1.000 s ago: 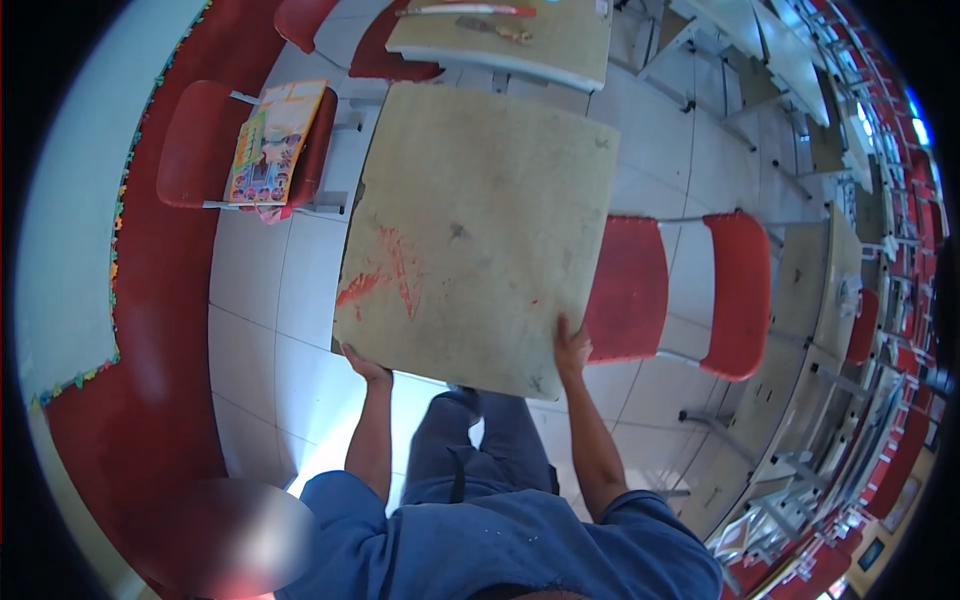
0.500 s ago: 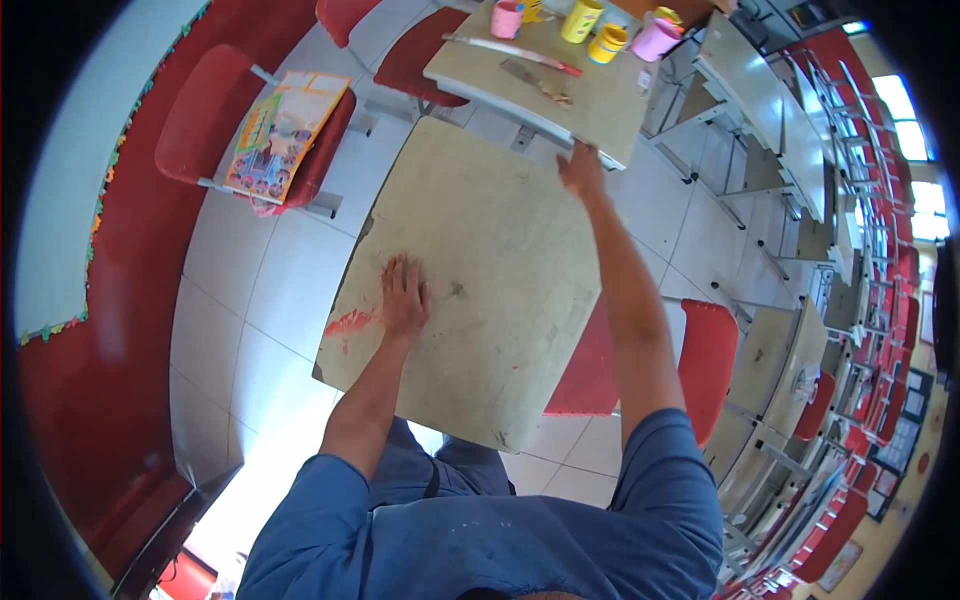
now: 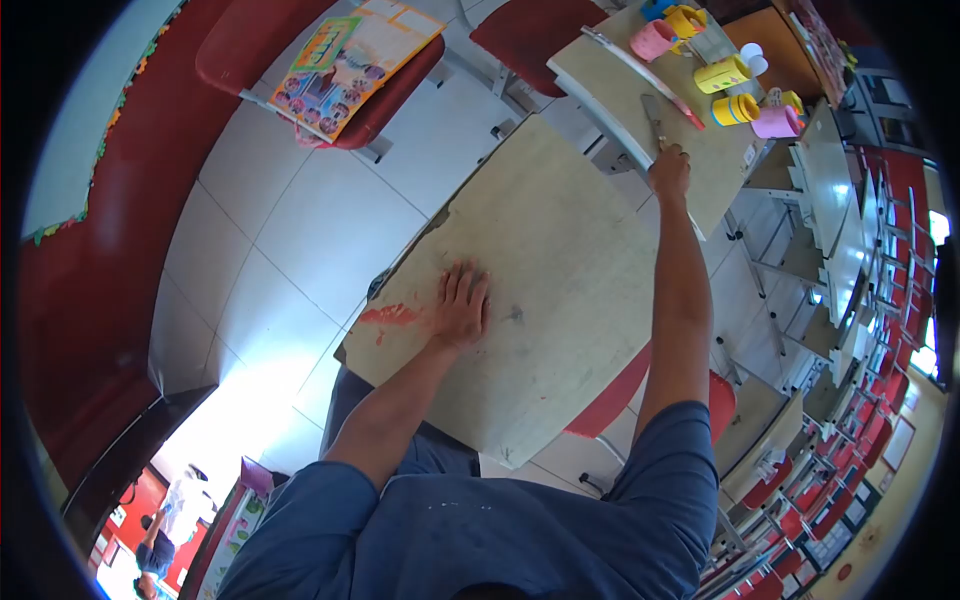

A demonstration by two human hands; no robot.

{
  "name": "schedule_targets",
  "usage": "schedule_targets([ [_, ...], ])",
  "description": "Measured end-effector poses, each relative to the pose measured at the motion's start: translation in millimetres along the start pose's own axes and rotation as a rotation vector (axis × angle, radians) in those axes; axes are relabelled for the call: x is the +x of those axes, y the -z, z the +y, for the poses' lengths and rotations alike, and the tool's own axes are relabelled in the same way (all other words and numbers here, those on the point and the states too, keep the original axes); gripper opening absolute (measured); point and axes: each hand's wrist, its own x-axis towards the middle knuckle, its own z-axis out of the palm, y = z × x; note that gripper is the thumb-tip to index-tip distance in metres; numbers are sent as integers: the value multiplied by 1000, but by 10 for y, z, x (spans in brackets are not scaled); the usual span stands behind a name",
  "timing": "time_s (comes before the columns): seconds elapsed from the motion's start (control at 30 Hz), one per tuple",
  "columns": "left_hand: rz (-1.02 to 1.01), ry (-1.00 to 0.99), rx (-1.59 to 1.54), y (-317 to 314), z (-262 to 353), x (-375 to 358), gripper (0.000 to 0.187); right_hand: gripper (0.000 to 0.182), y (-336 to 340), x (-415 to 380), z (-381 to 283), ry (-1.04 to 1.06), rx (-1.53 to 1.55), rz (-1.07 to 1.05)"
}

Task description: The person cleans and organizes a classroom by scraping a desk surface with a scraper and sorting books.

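My left hand [image 3: 462, 306] lies flat with its fingers spread on the worn desk top [image 3: 560, 260], beside a red paint smear [image 3: 390, 315]. My right arm stretches to the second desk [image 3: 720, 185], where my right hand [image 3: 670, 170] has its fingers curled round the handle end of a flat-bladed scraper or knife [image 3: 654, 118]. The blade points away from me. Beyond it lies a long white and red strip [image 3: 650, 78]. Yellow cups [image 3: 735, 109] and a pink cup [image 3: 653, 40] stand farther back on that desk.
A red chair [image 3: 385, 115] at the upper left carries a colourful printed sheet [image 3: 335, 75]. Another red chair [image 3: 530, 40] stands by the second desk. Rows of desks and chairs fill the right side. Two people [image 3: 180, 510] appear far off at the lower left.
My right hand has moved from the second desk's near edge onto the tool's handle. My left hand stays flat near the red smear. The view has turned and shifted.
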Motion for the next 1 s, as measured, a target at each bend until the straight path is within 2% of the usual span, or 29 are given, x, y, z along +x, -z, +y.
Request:
schedule_targets([
  [0.07, 16, -7, -5, -10, -8, -52, 48, 41, 22, -252, 21, 40, 0, 27],
  [0.1, 40, -6, -10, -20, -5, -37, 46, 41, 223, -512, -49, -11, 154, 3],
  [0.17, 0, 11, -60, 76, 28, -18, 45, 41, 655, -1356, -250, -150, 450, -66],
  [0.23, -15, 29, -66, 60, 62, -50, 45, 41, 461, -2305, -224, -203, 571, -71],
  [0.33, -61, -48, -50, 86, 17, 25, 46, 36, 1044, -3999, -1022, -496, 954, -100],
  [0.37, -89, -79, -46, 116, -28, -19, 47, 38, 1132, -4489, -1282, -708, 1086, -160],
  [0.43, -278, -424, -47, 128, -285, -121, 49, 44, 1263, -5414, -1852, -958, 940, -184],
  [0.47, -357, -606, -40, 142, -414, -100, 50, 42, 1401, -5757, -2132, -1053, 885, -280],
  [0.5, -418, -681, -58, 263, -582, -49, 51, 41, 1112, -6307, -2308, -1067, 948, -166],
  [0.53, -483, -759, -67, 448, -838, 36, 52, 40, 1335, -6453, -2659, -1155, 899, -211],
  [0.57, -553, -838, -72, 619, -1091, 98, 53, 42, 1308, -6717, -2898, -1149, 877, -231],
  [0.63, -677, -589, -190, 889, -1574, 94, 57, 43, 1413, -6870, -3383, -979, 647, -136],
  [0.7, -550, -540, 310, 1546, -1716, 104, 59, 43, 1782, -6618, -3668, -1002, 689, -406],
  [0.77, -443, -468, 378, 1338, -2431, -18, 52, 42, 1723, -6524, -3883, -868, 685, -529],
  [0.83, -459, -460, 171, 1515, -2653, -41, 41, 43, 1490, -6456, -4120, -767, 622, -440],
  [0.87, -468, -441, 67, 1599, -2727, -118, 36, 44, 1470, -6396, -4223, -780, 645, -437],
  [0.97, -532, -633, -158, 1594, -2900, -324, 25, 45, 1617, -6155, -4394, -777, 674, -421],
  [1.0, -607, -570, -185, 1666, -2905, -423, 26, 45, 1628, -6154, -4492, -763, 673, -426],
])
